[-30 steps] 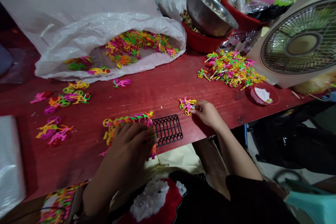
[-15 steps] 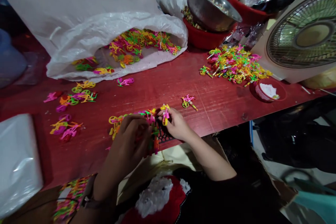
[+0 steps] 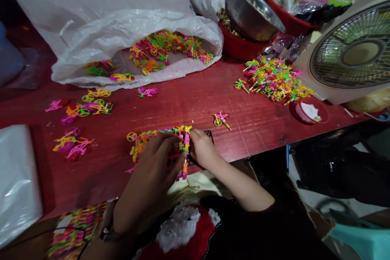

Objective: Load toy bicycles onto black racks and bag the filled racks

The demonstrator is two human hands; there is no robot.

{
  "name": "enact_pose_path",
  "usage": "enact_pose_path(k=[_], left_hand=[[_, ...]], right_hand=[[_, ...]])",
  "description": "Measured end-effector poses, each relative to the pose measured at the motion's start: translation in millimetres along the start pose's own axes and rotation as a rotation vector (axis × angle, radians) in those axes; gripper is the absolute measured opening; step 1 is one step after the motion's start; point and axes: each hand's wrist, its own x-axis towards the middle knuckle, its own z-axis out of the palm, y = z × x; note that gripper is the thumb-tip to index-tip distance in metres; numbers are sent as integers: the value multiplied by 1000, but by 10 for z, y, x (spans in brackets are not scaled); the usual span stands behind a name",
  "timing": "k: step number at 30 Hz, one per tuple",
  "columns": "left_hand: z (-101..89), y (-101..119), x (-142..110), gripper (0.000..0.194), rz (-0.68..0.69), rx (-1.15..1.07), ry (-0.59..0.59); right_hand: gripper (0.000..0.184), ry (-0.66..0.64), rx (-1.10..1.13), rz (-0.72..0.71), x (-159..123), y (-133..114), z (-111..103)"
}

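Small bright plastic toy bicycles (image 3: 136, 145) stand packed in a row near the table's front edge. My left hand (image 3: 155, 162) is curled over the row's right part, its fingers and thumb gripping the bicycles there. At the row's right end, my right hand (image 3: 201, 148) pinches a yellow and pink toy bicycle (image 3: 187, 137) close to my left fingertips. Under and behind my right hand shows the corner of a black plastic grid rack (image 3: 210, 135), mostly covered. One pink and green toy bicycle with a striped stick (image 3: 221, 119) lies just beyond my right hand.
A white plastic sack (image 3: 128, 28) spills toy bicycles at the back. Loose ones (image 3: 76, 146) lie at left, near a stack of clear bags (image 3: 18, 170). A heap of toy bicycles (image 3: 274, 79), a small red basket (image 3: 305, 113) and a fan (image 3: 350, 53) stand at right.
My right hand has picked up a toy bicycle from the small pile on the right and brought it left to the row's end. My left hand has stayed over the row.
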Motion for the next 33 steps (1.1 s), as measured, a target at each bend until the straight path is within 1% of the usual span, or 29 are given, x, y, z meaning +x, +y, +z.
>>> enact_pose_path(k=[4, 8, 16, 18, 20, 21, 22, 24, 25, 26, 27, 29, 31, 33], left_hand=[[21, -29, -19, 29, 30, 20, 18], [36, -41, -19, 31, 29, 40, 13], [51, -47, -24, 27, 29, 48, 16], [55, -48, -33, 28, 38, 60, 19], [55, -45, -44, 28, 41, 72, 15], [53, -44, -50, 28, 43, 76, 13], [51, -43, -54, 27, 46, 79, 12], [50, -48, -54, 25, 59, 80, 18], [52, -54, -48, 23, 72, 76, 22], [57, -63, -36, 21, 88, 74, 29], [64, -73, -19, 18, 101, 75, 42], [84, -96, 28, 10, 113, 94, 62], [103, -114, 78, 8, 99, 125, 67], [115, -125, 112, 11, 83, 134, 61]], right_hand=[[34, 18, 26, 6, 6, 9, 17], [28, 26, 25, 9, 11, -3, 16], [19, 13, 28, -15, 64, 19, 69], [20, 4, 86, -28, 48, 27, 21], [22, 22, 160, -29, 9, 70, -110], [20, 73, 174, -4, -18, 115, -206], [17, 161, 155, 46, -46, 180, -315], [8, 403, 33, 224, -100, 362, -545], [9, 493, -41, 330, -122, 470, -650], [12, 525, -92, 423, -142, 577, -740], [15, 512, -119, 493, -160, 674, -812], [15, 392, -73, 546, -201, 809, -895], [16, 290, 101, 527, -253, 825, -898], [19, 262, 339, 478, -313, 720, -820]])
